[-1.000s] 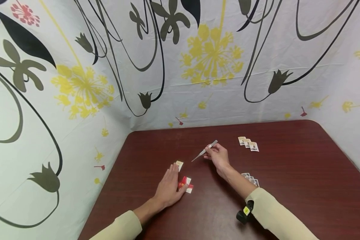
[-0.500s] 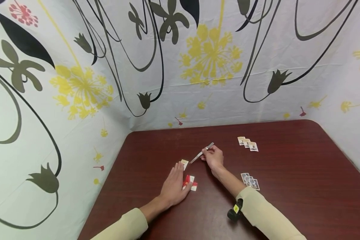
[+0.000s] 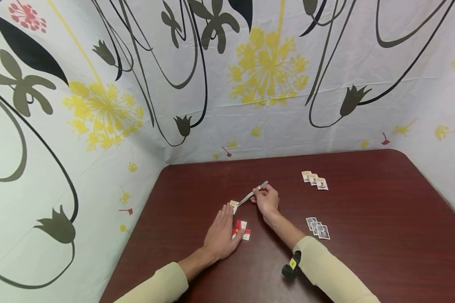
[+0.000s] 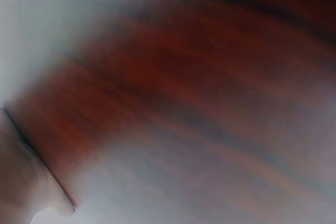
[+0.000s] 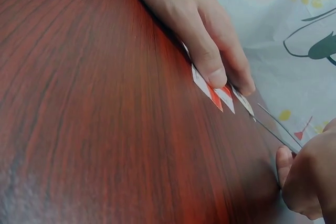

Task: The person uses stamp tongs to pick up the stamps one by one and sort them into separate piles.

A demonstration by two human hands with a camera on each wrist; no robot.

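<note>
My left hand [image 3: 220,235] lies flat on the table, fingers straight, its thumb over red-and-white stamps [image 3: 246,236]. Beside its fingertips is a beige stamp [image 3: 234,203], partly covered by the fingers. Slim metal tweezers [image 3: 251,194] are pinched in my right hand [image 3: 268,202], their tip at the beige stamp. The right wrist view shows the tweezers [image 5: 274,133] with their two tines apart, one tip touching the stamp's edge. The left thumb [image 5: 214,74] presses the red-and-white stamps there. The left wrist view is mostly blur.
On the dark red-brown table [image 3: 356,202], three overlapping beige stamps [image 3: 314,179] lie at the back right. Several overlapping grey picture stamps [image 3: 318,229] lie nearer, beside the right forearm. A patterned cloth [image 3: 220,97] hangs behind and to the left.
My right hand has come left and lower, bringing the tweezers' tip from beside the beige stamp onto it. The left hand has shifted slightly right, the stamps under it moving along.
</note>
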